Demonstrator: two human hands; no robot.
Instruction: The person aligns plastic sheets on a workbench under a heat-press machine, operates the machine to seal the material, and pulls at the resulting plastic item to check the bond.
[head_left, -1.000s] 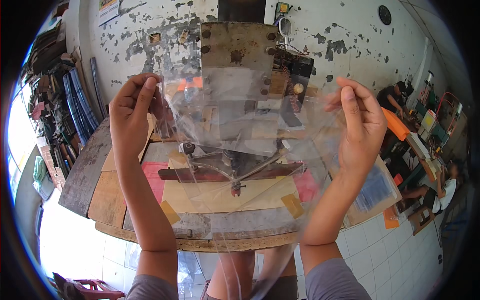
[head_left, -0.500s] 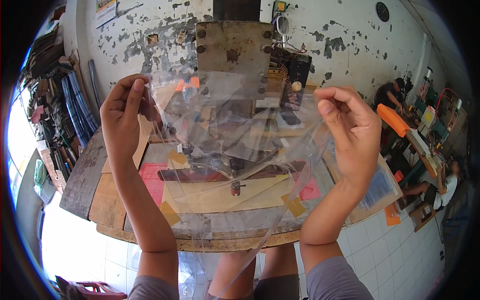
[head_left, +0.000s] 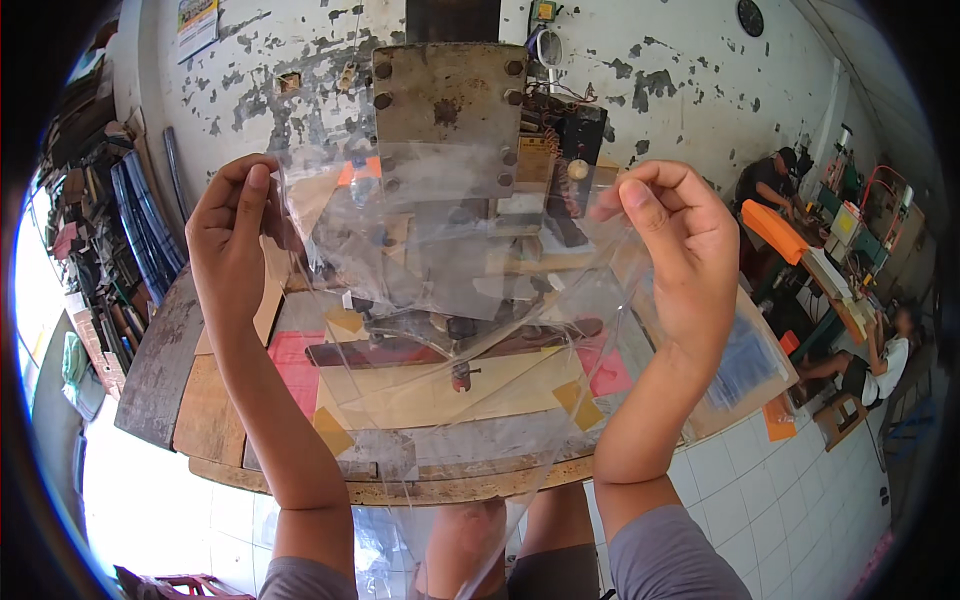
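A large clear plastic sheet [head_left: 400,250] hangs between my hands, creased and see-through, its lower part falling past the table's front edge toward my knees. My left hand [head_left: 232,230] pinches its upper left corner between thumb and fingers. At the opposite upper corner, my right hand [head_left: 680,225] has thumb and forefinger closed on the plastic. Behind the sheet stands a metal press [head_left: 450,120] with a bolted plate. Under it a dark bar [head_left: 330,355] lies across a cream board [head_left: 400,395], seen partly through the plastic.
A worn wooden table [head_left: 215,405] carries the press. Pink sheets [head_left: 293,365] and brown tape pieces [head_left: 577,403] border the board. Blue-tinted plastic [head_left: 735,375] lies at the table's right. Rolls and scraps [head_left: 140,220] crowd the left wall. Two people [head_left: 770,190] sit at the right by another bench.
Everything in view has shifted slightly left. The plastic sheet's folds have changed a little, and both hands still hold its corners.
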